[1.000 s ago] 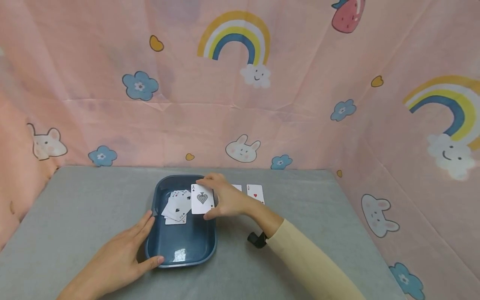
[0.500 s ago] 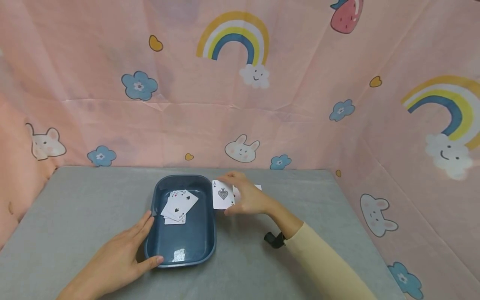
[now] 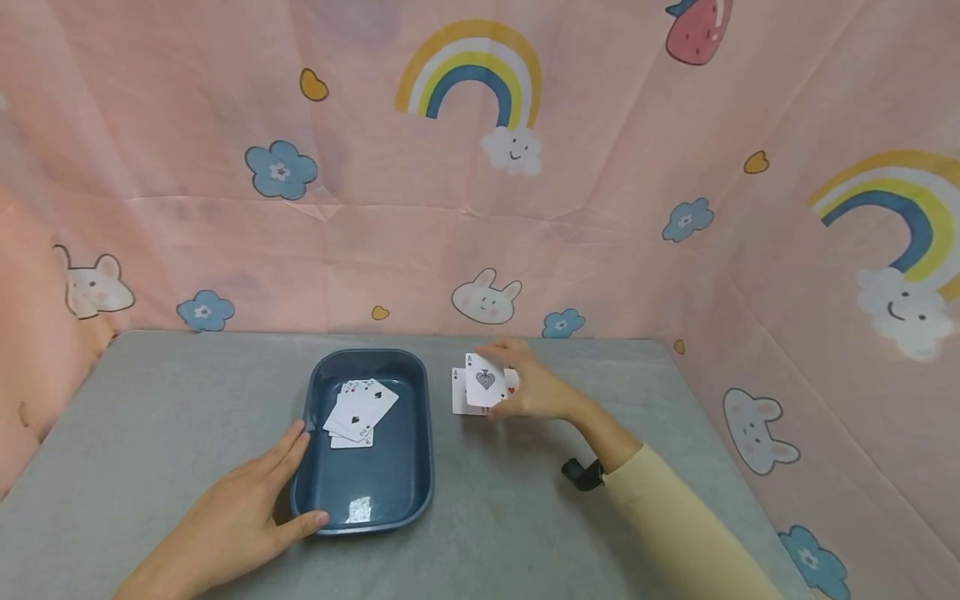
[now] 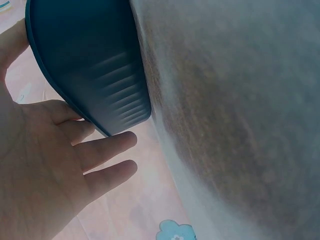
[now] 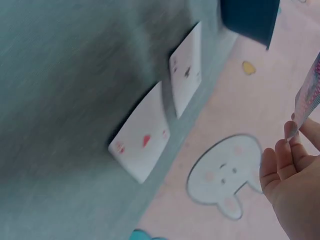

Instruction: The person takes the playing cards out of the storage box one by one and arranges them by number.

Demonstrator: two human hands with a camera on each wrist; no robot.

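Pink cartoon-print cloth backdrop [image 3: 600, 208] round grey felt-like table [image 3: 150, 400]. Blue plastic tray [image 3: 420, 467], rounded corners, glossy; fanned cards [image 3: 358, 412] inside. My left hand [image 3: 232, 521] flat, fingers straight against tray's near-left corner. My right hand [image 3: 536, 387] pinches ace of spades [image 3: 485, 382] (held above table, right of tray), over two face-up cards [image 5: 165, 110] lying apart.

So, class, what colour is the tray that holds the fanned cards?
Dark blue. The tray shows best in the head view.
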